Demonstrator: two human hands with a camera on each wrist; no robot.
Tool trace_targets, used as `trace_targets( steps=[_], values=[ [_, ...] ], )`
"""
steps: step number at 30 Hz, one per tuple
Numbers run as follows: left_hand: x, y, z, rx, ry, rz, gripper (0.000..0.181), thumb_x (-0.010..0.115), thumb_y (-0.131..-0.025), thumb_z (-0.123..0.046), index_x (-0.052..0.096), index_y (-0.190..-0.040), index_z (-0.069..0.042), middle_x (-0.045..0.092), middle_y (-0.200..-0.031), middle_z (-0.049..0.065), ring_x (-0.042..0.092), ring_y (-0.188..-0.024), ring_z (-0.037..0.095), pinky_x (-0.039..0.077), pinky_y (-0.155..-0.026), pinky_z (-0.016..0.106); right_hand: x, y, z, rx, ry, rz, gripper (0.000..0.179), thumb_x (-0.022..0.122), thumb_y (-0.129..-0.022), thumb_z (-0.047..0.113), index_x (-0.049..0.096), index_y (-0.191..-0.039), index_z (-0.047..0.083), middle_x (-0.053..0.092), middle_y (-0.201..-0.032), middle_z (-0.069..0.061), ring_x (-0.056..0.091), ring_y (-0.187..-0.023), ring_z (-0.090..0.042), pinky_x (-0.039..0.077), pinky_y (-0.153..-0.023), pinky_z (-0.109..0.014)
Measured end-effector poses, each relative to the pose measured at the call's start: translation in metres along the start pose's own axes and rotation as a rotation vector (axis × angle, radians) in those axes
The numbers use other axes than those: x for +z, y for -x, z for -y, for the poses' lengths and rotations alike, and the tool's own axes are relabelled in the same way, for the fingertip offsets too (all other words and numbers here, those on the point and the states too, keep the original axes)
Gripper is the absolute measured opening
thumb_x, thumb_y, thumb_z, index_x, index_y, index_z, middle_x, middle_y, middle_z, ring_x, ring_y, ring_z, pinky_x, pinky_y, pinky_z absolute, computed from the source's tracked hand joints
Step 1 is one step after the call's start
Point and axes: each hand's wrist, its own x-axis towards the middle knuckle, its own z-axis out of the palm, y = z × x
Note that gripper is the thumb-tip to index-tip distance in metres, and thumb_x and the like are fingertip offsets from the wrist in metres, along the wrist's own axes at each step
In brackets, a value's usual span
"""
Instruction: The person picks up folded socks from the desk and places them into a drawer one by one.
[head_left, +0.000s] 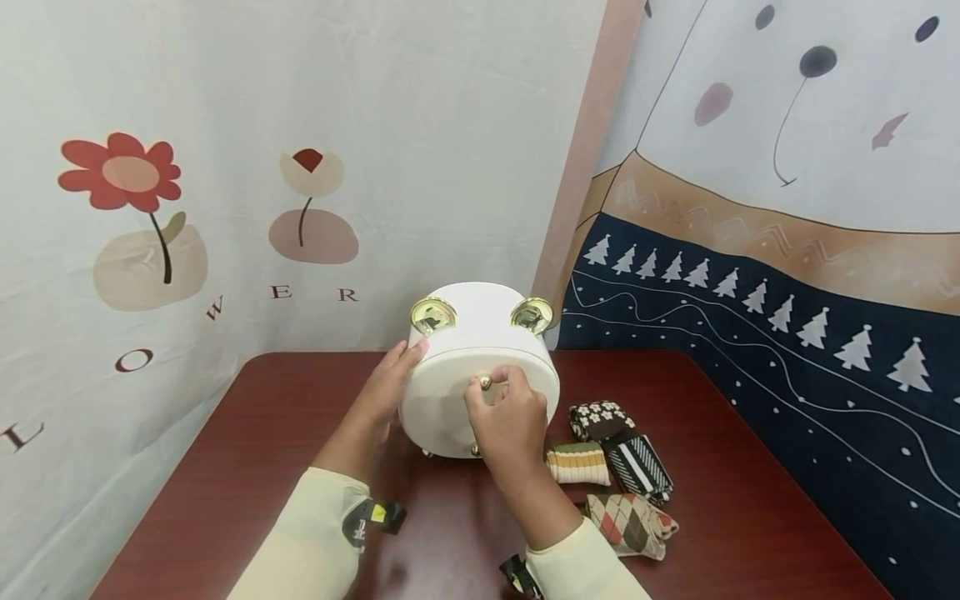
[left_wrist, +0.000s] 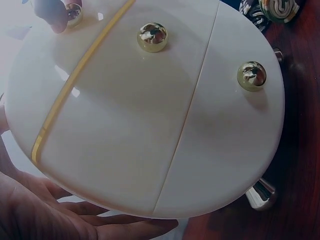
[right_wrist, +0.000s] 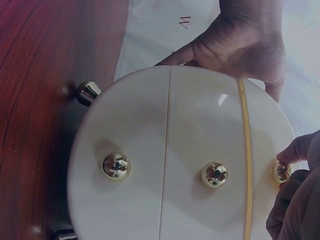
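Head; hands (head_left: pixel 510 419) partly hide white box (head_left: pixel 438 408); folded socks (head_left: pixel 639 468) to right

**Occlusions and cut-offs about the fingers**

Head view: right fingers (head_left: pixel 516 377) cover part of the upper knob (head_left: pixel 486 383); the middle knob (right_wrist: pixel 215 175), just below them, is fully hidden there. Marking on the wristband (head_left: pixel 358 527), back along the arm from the left fingers (right_wrist: pixel 275 86): too small to read.

Left wrist view: glare washes out the area beside the right fingers, which are cropped by the top edge. Fabric bundles (left_wrist: pixel 280 9), well apart from the left fingers, likewise cropped.

Right wrist view: left fingers partly out of sight behind the white box (right_wrist: pixel 130 120). One foot (right_wrist: pixel 65 235), well apart from the right fingers, cut by the bottom edge.
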Motion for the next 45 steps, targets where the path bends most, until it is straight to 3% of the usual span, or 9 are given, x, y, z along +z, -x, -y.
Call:
trace_targets(
  steps=[11, 22, 27, 35, 39, 45],
  values=[
    [0.0, 0.0, 0.001, -0.019, 0.0, -0.001, 0.092, 0.049, -0.109, -0.064, 0.01, -0.178, -0.017, 0.009, -0.185, 0.018, 0.019, -0.168, 0.044, 0.024, -0.128, 0.076, -0.006, 0.004, 0.001, -0.015, 0.005, 0.002, 0.017, 0.083, -0.085, 0.015, 0.071, -0.088, 0.005, 0.041, -0.049, 0.009, 0.033, -0.047, 0.0, 0.037, -0.047, -0.025],
    [0.001, -0.001, 0.004, -0.003, 0.021, 0.012, 0.092, 0.049, -0.109, -0.065, 0.01, -0.178, -0.017, 0.011, -0.184, 0.017, 0.02, -0.167, 0.04, 0.021, -0.132, 0.07, -0.012, 0.008, 0.0, -0.038, 0.033, -0.027, 0.017, 0.084, -0.082, 0.016, 0.07, -0.083, 0.006, 0.047, -0.048, 0.005, 0.04, -0.048, -0.005, 0.042, -0.048, -0.029],
    [0.001, 0.0, 0.005, 0.004, 0.044, 0.025, 0.091, 0.048, -0.11, -0.064, 0.01, -0.178, -0.017, 0.016, -0.183, 0.018, 0.028, -0.162, 0.039, 0.028, -0.131, 0.067, -0.017, 0.011, 0.001, -0.049, 0.03, -0.011, 0.017, 0.084, -0.083, 0.014, 0.069, -0.084, 0.006, 0.045, -0.048, 0.006, 0.036, -0.048, -0.001, 0.04, -0.048, -0.026],
    [-0.001, -0.002, 0.004, 0.001, 0.029, 0.023, 0.091, 0.048, -0.11, -0.065, 0.01, -0.178, -0.017, 0.018, -0.182, 0.019, 0.027, -0.163, 0.04, 0.025, -0.132, 0.068, -0.023, 0.017, -0.001, -0.075, 0.019, 0.006, 0.019, 0.085, -0.083, 0.013, 0.069, -0.085, 0.004, 0.045, -0.048, 0.005, 0.032, -0.049, 0.004, 0.036, -0.048, -0.021],
    [0.0, -0.003, 0.004, 0.01, 0.021, 0.018, 0.091, 0.048, -0.11, -0.064, 0.011, -0.177, -0.015, 0.016, -0.183, 0.018, 0.023, -0.165, 0.04, 0.018, -0.134, 0.068, -0.025, 0.019, -0.002, -0.097, 0.003, -0.013, 0.018, 0.085, -0.082, 0.012, 0.069, -0.084, 0.005, 0.044, -0.047, 0.005, 0.032, -0.05, 0.004, 0.036, -0.048, -0.021],
    [0.0, -0.004, 0.006, 0.018, 0.056, 0.027, 0.09, 0.049, -0.11, -0.062, 0.01, -0.177, -0.015, 0.02, -0.181, 0.019, 0.028, -0.161, 0.039, 0.019, -0.134, 0.065, -0.029, 0.023, -0.002, -0.137, 0.002, -0.027, 0.018, 0.084, -0.08, 0.01, 0.067, -0.082, 0.005, 0.044, -0.047, 0.004, 0.032, -0.05, 0.005, 0.035, -0.048, -0.02]
  ],
)
